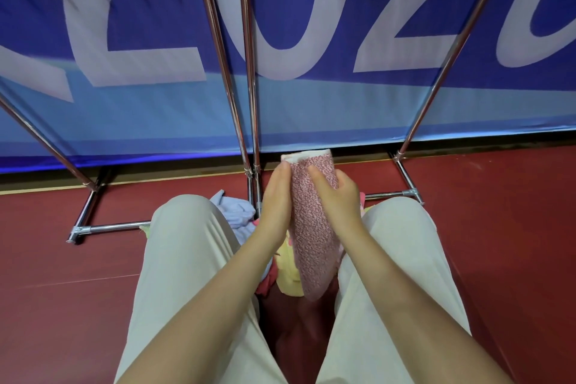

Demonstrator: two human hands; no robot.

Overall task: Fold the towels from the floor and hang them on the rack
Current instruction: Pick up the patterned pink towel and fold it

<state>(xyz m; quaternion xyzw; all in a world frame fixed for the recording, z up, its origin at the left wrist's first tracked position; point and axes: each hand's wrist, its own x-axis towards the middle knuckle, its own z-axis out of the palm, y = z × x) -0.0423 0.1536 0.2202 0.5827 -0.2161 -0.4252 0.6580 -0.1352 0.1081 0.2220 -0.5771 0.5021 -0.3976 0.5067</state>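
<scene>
Between two hands (276, 196) (335, 193), one towel (314, 237)

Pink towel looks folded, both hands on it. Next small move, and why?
Probably lift the pink speckled towel up toward the rack. It already looks folded into a narrow strip, with the left hand flat against one side and the right hand gripping the other; the rack's poles show no towels, and more towels wait on the floor.
</scene>
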